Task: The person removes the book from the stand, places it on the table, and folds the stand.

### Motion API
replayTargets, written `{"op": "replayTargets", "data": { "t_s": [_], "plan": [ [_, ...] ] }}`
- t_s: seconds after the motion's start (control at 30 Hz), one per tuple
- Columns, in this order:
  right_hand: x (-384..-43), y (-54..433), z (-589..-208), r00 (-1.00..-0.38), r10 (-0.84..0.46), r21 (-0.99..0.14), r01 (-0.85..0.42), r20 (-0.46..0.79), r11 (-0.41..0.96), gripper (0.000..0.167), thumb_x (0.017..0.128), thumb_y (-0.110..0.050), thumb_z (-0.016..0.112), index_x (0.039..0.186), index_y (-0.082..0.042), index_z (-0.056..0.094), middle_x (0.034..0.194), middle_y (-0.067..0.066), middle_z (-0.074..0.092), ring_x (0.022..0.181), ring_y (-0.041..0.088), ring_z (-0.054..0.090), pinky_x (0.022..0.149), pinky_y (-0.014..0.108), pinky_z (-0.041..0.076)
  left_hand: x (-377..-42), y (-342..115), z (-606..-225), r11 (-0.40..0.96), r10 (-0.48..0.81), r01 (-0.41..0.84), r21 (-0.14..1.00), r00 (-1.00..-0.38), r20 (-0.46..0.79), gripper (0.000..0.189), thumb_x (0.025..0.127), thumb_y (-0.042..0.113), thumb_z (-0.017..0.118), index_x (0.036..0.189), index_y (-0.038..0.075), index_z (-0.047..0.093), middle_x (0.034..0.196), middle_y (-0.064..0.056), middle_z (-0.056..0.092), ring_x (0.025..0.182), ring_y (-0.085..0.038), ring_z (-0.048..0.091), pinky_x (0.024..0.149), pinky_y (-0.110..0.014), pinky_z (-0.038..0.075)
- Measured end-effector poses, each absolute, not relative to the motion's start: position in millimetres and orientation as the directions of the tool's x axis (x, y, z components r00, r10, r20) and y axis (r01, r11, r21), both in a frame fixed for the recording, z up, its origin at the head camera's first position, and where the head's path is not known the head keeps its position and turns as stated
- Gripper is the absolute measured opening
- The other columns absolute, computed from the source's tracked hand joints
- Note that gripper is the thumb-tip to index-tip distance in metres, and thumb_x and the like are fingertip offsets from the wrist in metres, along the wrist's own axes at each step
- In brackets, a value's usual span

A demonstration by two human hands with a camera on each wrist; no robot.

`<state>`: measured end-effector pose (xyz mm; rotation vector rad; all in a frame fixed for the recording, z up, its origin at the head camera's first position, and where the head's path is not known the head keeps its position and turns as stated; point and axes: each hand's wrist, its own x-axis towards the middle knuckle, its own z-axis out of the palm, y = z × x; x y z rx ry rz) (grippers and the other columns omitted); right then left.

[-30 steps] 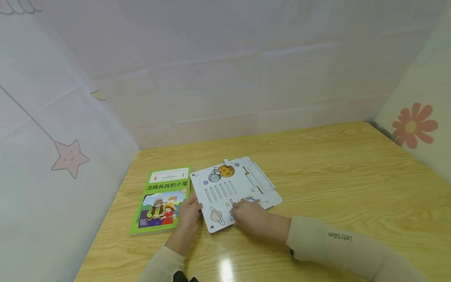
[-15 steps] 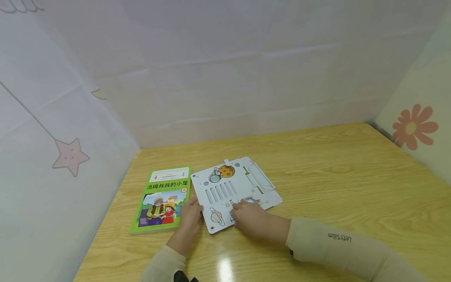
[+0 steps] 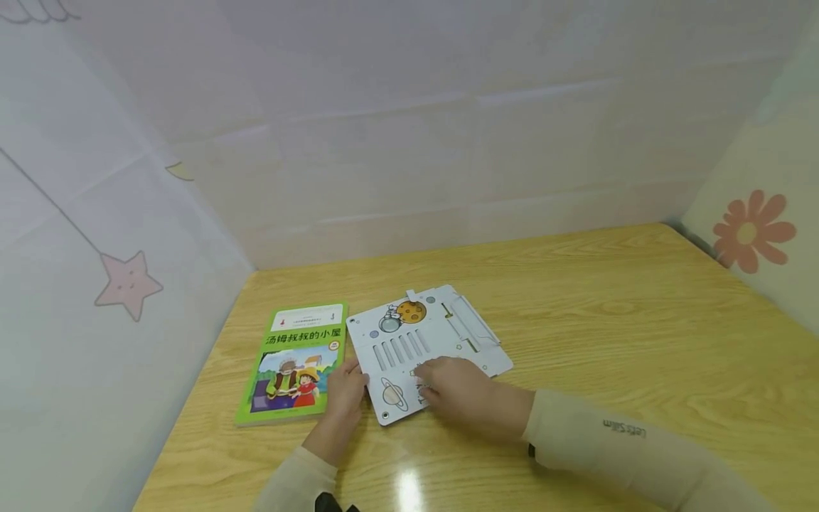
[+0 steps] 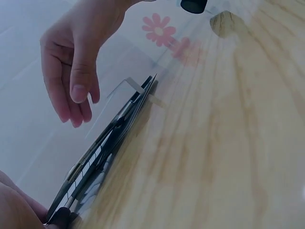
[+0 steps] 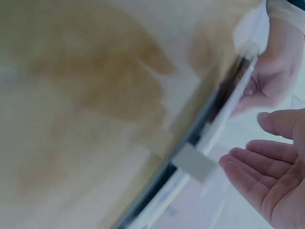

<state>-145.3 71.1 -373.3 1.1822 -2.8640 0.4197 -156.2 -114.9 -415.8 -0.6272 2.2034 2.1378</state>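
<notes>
A white folding book stand, printed with an astronaut and planets, lies folded and slanted on the table. My left hand holds its left edge; in the right wrist view the thumb and fingers of that left hand are at the stand's end. Over the near edge is my right hand, covering part of the printed lettering. Seen from the left wrist, this right hand is above the stand's face with loosely bent fingers and nothing in them. A small pale tab sticks out from the stand's edge.
To the left of the stand lies a green-bordered picture-cover book, close beside my left hand. The wooden table meets pale cloth walls at its back and sides.
My right hand has come up off the stand's near edge and shifted slightly over its face, its fingers less curled. The left hand, stand and book look the same.
</notes>
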Motion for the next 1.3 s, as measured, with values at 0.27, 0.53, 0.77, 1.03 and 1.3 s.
{"op": "replayTargets", "data": {
  "t_s": [0.27,0.53,0.77,1.03,1.3],
  "plan": [
    [-162,94,-357,-0.767,-0.603,-0.272,-0.642,0.221,0.717,0.031,0.079,-0.02,0.062,0.103,0.0,0.06,0.1,0.009,0.061,0.096,0.022,0.055,0.081,0.034,0.044,-159,-115,-419,-0.015,-0.288,-0.298,0.954,-0.913,-0.29,0.045,0.078,-0.013,0.039,0.123,-0.01,0.038,0.12,-0.026,0.043,0.111,-0.033,0.041,0.091,-0.039,0.035],
    [-187,129,-358,-0.854,-0.498,-0.404,-0.513,0.151,0.757,0.036,0.079,-0.019,0.063,0.108,0.002,0.057,0.105,0.014,0.058,0.098,0.027,0.053,0.08,0.038,0.044,-159,-115,-420,0.018,-0.295,-0.307,0.951,-0.911,-0.289,0.043,0.08,-0.011,0.04,0.123,-0.009,0.039,0.121,-0.025,0.043,0.111,-0.032,0.041,0.09,-0.04,0.035],
    [-204,159,-370,-0.868,-0.493,-0.41,-0.471,0.058,0.781,0.039,0.08,-0.019,0.062,0.11,0.004,0.055,0.109,0.018,0.055,0.102,0.033,0.049,0.084,0.044,0.04,-158,-114,-420,0.03,-0.299,-0.298,0.954,-0.913,-0.276,0.042,0.08,-0.011,0.041,0.122,-0.009,0.04,0.12,-0.025,0.044,0.11,-0.033,0.042,0.09,-0.04,0.036],
    [-217,179,-383,-0.821,-0.571,-0.384,-0.534,0.022,0.753,0.026,0.079,-0.012,0.061,0.098,0.005,0.06,0.092,0.014,0.062,0.083,0.025,0.057,0.073,0.04,0.045,-158,-111,-421,0.01,-0.309,-0.284,0.959,-0.913,-0.267,0.043,0.078,-0.013,0.042,0.121,-0.01,0.041,0.118,-0.025,0.045,0.11,-0.033,0.042,0.089,-0.04,0.036],
    [-220,179,-391,-0.808,-0.59,-0.373,-0.543,-0.014,0.753,0.006,0.078,-0.007,0.062,0.082,-0.004,0.059,0.073,0.0,0.056,0.059,0.009,0.042,0.052,0.025,0.039,-158,-113,-418,0.014,-0.308,-0.281,0.96,-0.914,-0.263,0.042,0.079,-0.012,0.041,0.121,-0.011,0.04,0.119,-0.026,0.044,0.11,-0.034,0.042,0.09,-0.04,0.036]
  ]
}}
